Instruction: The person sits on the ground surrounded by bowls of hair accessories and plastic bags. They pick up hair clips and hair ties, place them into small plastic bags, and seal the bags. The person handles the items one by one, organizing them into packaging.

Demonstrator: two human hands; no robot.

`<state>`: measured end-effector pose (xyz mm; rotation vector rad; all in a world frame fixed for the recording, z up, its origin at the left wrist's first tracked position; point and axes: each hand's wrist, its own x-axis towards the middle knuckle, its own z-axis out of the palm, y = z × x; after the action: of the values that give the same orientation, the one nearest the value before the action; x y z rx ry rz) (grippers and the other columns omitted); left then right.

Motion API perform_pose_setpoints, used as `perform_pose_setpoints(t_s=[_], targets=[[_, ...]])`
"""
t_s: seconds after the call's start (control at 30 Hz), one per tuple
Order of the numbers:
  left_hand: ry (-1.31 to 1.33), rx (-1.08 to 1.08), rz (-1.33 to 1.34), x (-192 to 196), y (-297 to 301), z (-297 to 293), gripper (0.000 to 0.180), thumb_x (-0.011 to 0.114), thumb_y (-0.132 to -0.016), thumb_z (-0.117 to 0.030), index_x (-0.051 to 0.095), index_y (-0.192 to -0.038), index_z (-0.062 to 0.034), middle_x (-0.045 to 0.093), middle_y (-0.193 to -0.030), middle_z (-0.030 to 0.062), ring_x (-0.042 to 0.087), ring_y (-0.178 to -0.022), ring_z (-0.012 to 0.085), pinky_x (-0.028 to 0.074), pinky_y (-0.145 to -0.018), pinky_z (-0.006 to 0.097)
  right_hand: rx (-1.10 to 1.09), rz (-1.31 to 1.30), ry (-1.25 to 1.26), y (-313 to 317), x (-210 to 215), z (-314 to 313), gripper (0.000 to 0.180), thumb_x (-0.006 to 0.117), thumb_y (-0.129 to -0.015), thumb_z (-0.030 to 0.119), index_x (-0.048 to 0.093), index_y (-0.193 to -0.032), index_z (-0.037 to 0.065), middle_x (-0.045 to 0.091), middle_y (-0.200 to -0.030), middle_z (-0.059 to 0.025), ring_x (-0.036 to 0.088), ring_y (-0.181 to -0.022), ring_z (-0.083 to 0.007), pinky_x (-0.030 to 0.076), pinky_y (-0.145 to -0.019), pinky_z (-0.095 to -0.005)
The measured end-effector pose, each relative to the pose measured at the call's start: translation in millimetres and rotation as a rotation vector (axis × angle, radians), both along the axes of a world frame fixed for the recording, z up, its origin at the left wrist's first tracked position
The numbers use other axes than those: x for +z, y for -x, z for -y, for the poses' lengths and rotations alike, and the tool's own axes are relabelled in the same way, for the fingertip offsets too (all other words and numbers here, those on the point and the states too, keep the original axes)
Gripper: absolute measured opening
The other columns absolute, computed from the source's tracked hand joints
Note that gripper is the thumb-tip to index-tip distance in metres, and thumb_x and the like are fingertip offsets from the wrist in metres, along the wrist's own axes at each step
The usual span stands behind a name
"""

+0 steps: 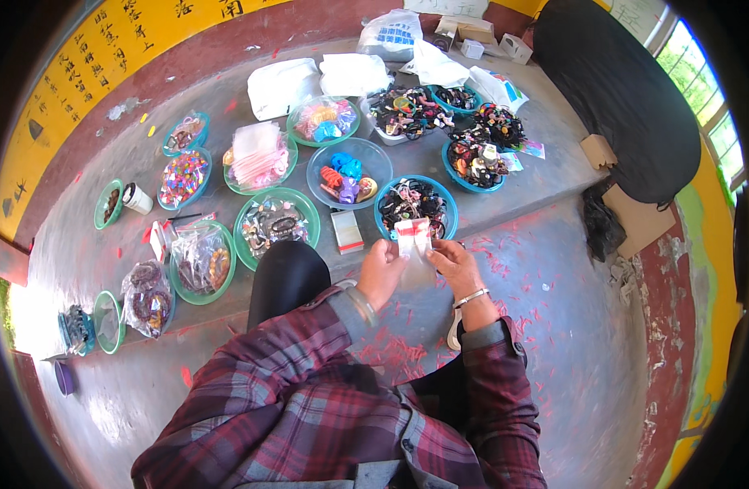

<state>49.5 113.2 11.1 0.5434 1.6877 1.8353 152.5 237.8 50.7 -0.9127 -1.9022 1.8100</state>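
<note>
Between my two hands is a small clear plastic bag (pixel 415 238) with a red and white band across its upper part. My left hand (pixel 381 274) pinches its left edge between thumb and fingers. On the opposite edge, my right hand (pixel 458 269) grips it the same way. Just beyond the bag stands a blue basket (pixel 452 232) of dark hair ties with small ornaments. A flat pack of similar red-edged bags (pixel 347 231) lies on the ledge left of that basket. Whether anything is inside the held bag is too small to tell.
Several colourful baskets cover the ledge, among them a green one (pixel 313 239) of beaded pieces and a clear bowl (pixel 311 181) of bright hair items. White plastic bags (pixel 283 88) lie behind. Red scraps (pixel 399 346) litter the floor. A black padded object (pixel 627 106) is at the right.
</note>
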Motion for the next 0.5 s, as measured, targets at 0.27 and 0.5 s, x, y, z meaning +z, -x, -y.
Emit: perform_pose_setpoints(t_s=[0.27,0.5], targets=[[-0.107,-0.34,0.454,54,6,29,0.012,0.054,-0.083,-0.011,0.055,-0.092,-0.0041,0.056,-0.08,-0.0015,0.048,-0.063,0.0044,0.038,-0.053,0.02,0.007,-0.143,0.228,-8,22,22,0.012,0.064,-0.078,0.014,0.064,-0.079,0.001,0.056,-0.068,0.0047,0.045,-0.059,-0.002,0.034,-0.051,-0.0173],[-0.037,-0.341,0.508,38,3,21,0.009,0.052,-0.085,-0.013,0.056,-0.088,-0.0054,0.053,-0.075,-0.0038,0.045,-0.058,0.002,0.033,-0.043,0.017,0.003,-0.009,0.083,-8,4,15,0.014,0.063,-0.078,0.015,0.064,-0.076,0.001,0.051,-0.062,0.0066,0.041,-0.054,-0.0011,0.031,-0.046,-0.0185]])
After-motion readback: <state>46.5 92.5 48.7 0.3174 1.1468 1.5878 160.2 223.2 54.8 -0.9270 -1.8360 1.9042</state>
